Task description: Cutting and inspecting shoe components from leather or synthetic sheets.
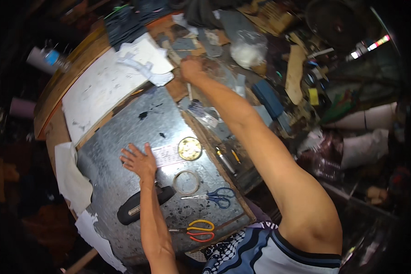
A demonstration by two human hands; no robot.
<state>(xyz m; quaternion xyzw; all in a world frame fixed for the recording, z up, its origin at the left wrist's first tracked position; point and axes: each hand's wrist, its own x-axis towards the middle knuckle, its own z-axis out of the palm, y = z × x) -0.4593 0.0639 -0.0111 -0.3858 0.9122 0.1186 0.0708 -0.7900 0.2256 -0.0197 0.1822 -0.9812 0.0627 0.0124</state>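
While the left hand spreads its fingers over grey board, right hand curled, hold unclear

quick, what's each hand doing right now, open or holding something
Left hand: open, fingers spread over the grey work surface.
Right hand: seems curled; whether it holds anything cannot be told.

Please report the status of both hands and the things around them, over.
Left hand spread palm-down over grey metal sheet. Right hand curled near scraps, grip unclear. Black sole partly hidden beneath left forearm; round tin nearby.
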